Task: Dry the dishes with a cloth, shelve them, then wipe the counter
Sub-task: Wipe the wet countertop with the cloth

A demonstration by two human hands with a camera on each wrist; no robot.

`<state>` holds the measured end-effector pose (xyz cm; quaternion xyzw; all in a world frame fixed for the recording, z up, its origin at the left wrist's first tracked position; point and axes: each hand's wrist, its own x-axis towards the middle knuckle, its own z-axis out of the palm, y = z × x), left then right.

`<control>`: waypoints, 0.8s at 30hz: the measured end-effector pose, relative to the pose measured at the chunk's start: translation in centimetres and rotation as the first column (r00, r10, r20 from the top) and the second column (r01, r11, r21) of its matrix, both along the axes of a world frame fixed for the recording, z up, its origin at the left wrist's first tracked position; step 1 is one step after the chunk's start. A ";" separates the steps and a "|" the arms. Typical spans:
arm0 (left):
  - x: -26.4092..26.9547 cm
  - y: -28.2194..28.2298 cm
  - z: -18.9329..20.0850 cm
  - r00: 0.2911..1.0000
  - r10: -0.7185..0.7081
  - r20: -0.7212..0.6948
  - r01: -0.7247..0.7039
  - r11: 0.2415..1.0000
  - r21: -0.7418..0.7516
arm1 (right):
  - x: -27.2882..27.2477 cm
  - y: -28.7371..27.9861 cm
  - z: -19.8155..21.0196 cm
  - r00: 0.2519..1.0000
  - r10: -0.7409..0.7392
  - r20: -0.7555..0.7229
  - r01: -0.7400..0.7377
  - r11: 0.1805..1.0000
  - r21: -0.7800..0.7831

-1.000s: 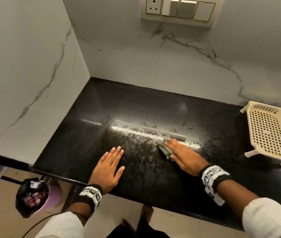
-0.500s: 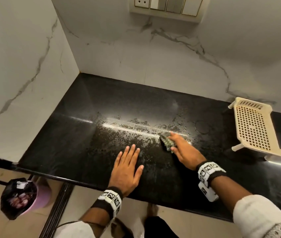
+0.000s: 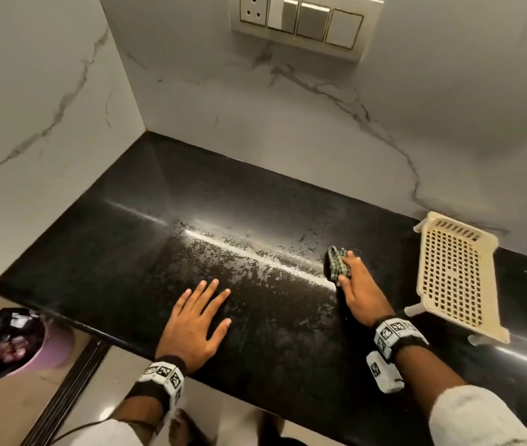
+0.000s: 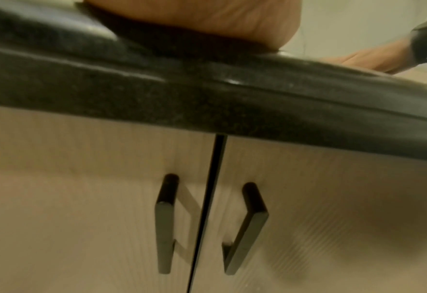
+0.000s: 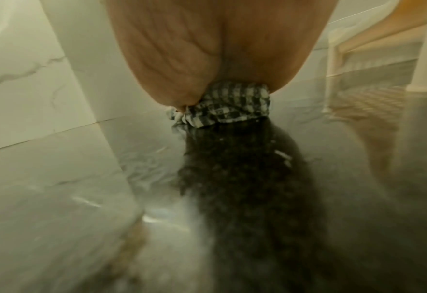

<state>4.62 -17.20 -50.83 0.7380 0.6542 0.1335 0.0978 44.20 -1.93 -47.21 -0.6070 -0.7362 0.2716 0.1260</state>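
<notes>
My right hand (image 3: 354, 278) lies flat on a bunched green-checked cloth (image 3: 335, 265) and presses it onto the wet black counter (image 3: 223, 201), close to the left side of the cream drying rack (image 3: 455, 275). In the right wrist view the cloth (image 5: 230, 105) shows under my palm (image 5: 207, 49), with a streaked trail behind it. My left hand (image 3: 201, 313) rests flat on the counter near its front edge, fingers spread, holding nothing. The left wrist view shows its palm (image 4: 195, 17) on the counter edge (image 4: 207, 103).
Water streaks and droplets (image 3: 255, 255) cover the counter's middle. Marble walls close the back and the left side, with a switch panel (image 3: 300, 24) above. A lined bin (image 3: 14, 342) stands on the floor at the left. Two cupboard doors with black handles (image 4: 166, 222) are below.
My right hand has slid the cloth to the right across the wet patch, towards the drying rack. The left hand has stayed flat on the counter near the front edge.
</notes>
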 end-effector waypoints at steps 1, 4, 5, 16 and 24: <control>0.2 0.0 0.0 1.000 0.003 0.003 -0.003 1.000 0.010 | 0.2 -0.1 0.0 1.000 -0.005 0.011 0.005 1.000 0.010; 0.3 -0.1 0.0 1.000 0.015 0.002 -0.015 0.999 0.030 | 0.1 -2.7 0.4 0.983 0.183 0.026 -0.183 0.983 -0.008; 0.2 -0.1 0.0 1.000 0.015 -0.005 -0.015 0.999 0.036 | 0.3 -3.9 0.6 0.957 0.286 0.041 -0.285 0.958 -0.022; 0.7 -0.2 0.5 0.999 0.046 -0.012 -0.046 0.999 0.025 | 4.7 -5.5 2.3 0.917 0.058 0.396 -0.111 0.987 0.113; 0.7 0.1 0.7 0.999 0.046 -0.001 -0.046 0.999 0.010 | 2.7 0.0 2.1 0.963 -0.030 0.269 0.065 0.990 -0.125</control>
